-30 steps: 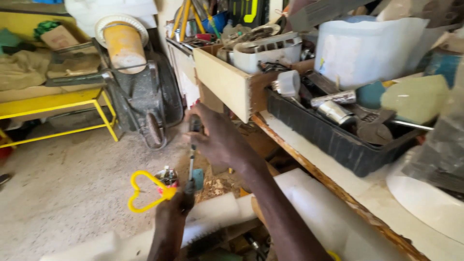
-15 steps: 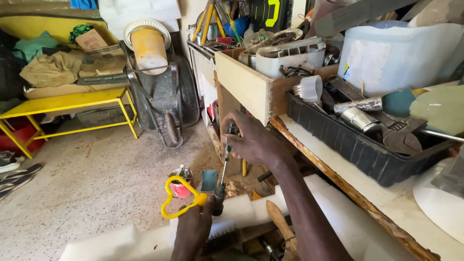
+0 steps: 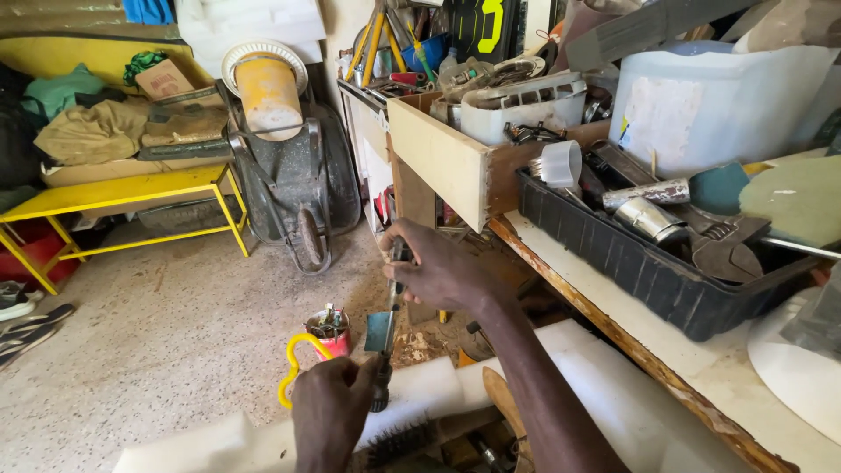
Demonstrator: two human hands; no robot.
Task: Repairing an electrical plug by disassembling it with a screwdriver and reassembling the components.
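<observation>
Head cam: both hands hold one long thin tool (image 3: 390, 302) upright, centre near. Right hand (image 3: 438, 273) is closed round its top end, fingers wrapped, thumb side toward the cam. Left hand (image 3: 331, 412) is clamped round the dark handle at the bottom; a yellow looped grip (image 3: 293, 377) sticks out to its left. A small flat blade-like plate sits mid-shaft, betw. the two hands.

Looks like metal: stiff, prob. light, plate edge maybe sharp, so best held by the handle and top end, as now, not by the plate.

Red can (image 3: 328, 326) on the floor just behind. White foam block (image 3: 420, 390) below the hands. Right: bench w/ black tray (image 3: 639, 271) of tools, wood box (image 3: 447, 158) far. Wheelbarrow (image 3: 289, 184) and yellow frame (image 3: 114, 197) far left.
</observation>
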